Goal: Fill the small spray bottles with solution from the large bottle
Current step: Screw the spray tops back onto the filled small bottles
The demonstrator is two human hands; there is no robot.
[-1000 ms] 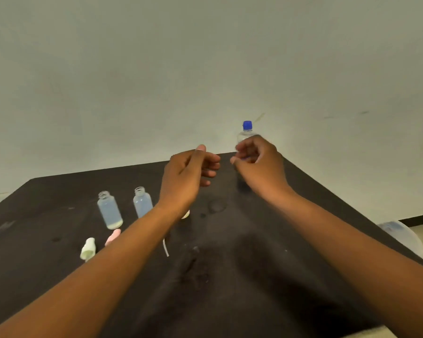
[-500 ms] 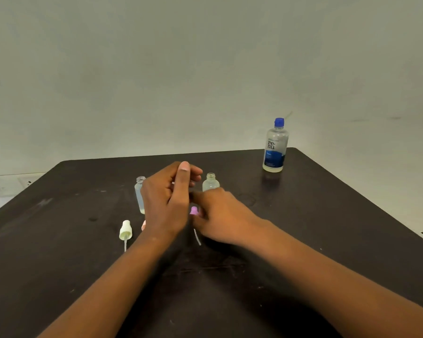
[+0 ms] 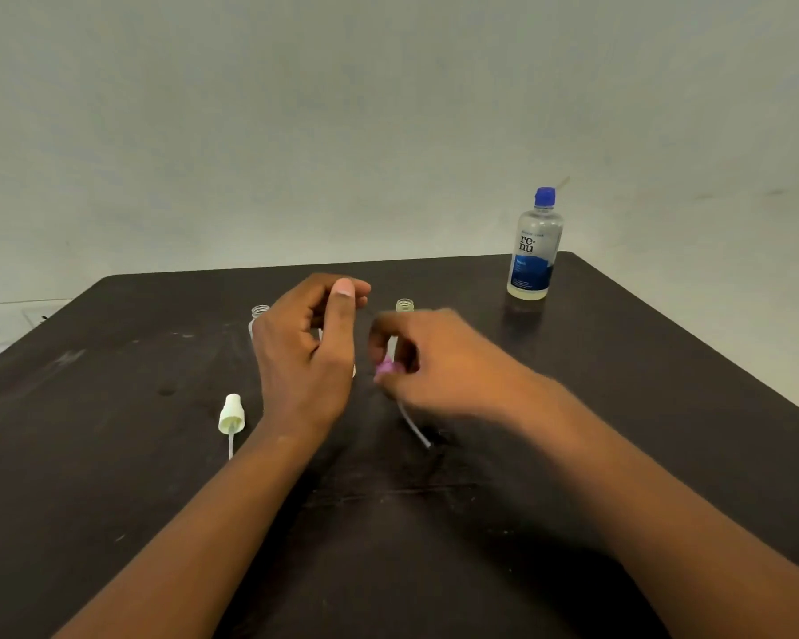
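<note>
The large clear bottle (image 3: 533, 251) with a blue cap and blue label stands upright at the table's far right. My left hand (image 3: 310, 357) curls around a small bottle; only pale slivers of it (image 3: 354, 371) show past the palm. My right hand (image 3: 439, 362), blurred, pinches a purple spray cap (image 3: 385, 367) whose thin dip tube (image 3: 414, 424) slants down to the table. Two other small open-necked bottles stand upright, one (image 3: 260, 312) behind my left hand and one (image 3: 404, 305) behind my right hand. A cream spray cap (image 3: 231, 413) with its tube lies left of my left wrist.
The dark table (image 3: 111, 477) has a rounded far edge against a plain pale wall. Its right edge (image 3: 711, 343) runs diagonally down the frame. Wall sockets (image 3: 1, 322) sit at the far left.
Both hands came down from near the large bottle to the small bottles. The right hand has lifted the purple spray cap off the table, and the view has shifted.
</note>
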